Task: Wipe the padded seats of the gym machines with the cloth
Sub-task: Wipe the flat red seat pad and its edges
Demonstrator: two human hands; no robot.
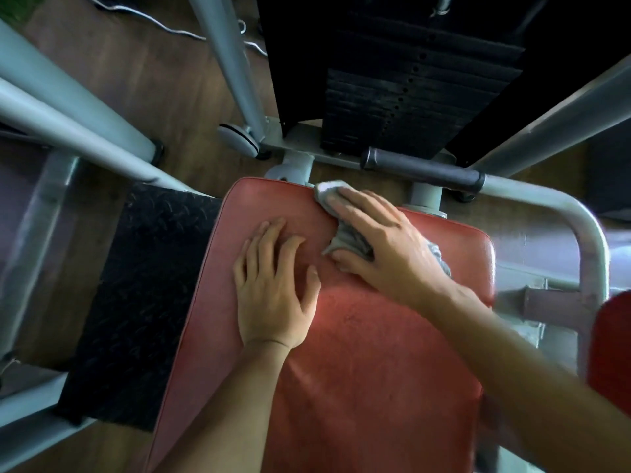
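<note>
1. Cloth, grey and crumpled, lies on the far part of the red padded seat, pinned under the right hand. One corner pokes out past the fingertips at the seat's far edge, and folds bunch out beside the thumb and behind the wrist.
2. This right hand is flat, with its fingers straight and close together. The palm bears down on the cloth rather than curling round it. That hold probably spreads pressure over the vinyl and lets the cloth slide with the palm.
3. On the bare seat just beside it, the left hand also lies flat, fingers spread and holding nothing. It looks like a brace for leaning over the pad.
4. The cloth has reached the far rim of the seat, just short of the dark foam-covered handle. A stroke pushed further would leave the padding and run onto metal.
5. A broad stretch of seat nearer the person is uncovered, and so is the far right corner. The left part is occupied by the bracing hand, which would have to lift before the cloth could pass there.
6. A grey frame tube curves round the right side, a black tread plate sits to the left, and the weight stack stands beyond. Another red pad shows at the right edge of the view and seems a likely later target.
</note>
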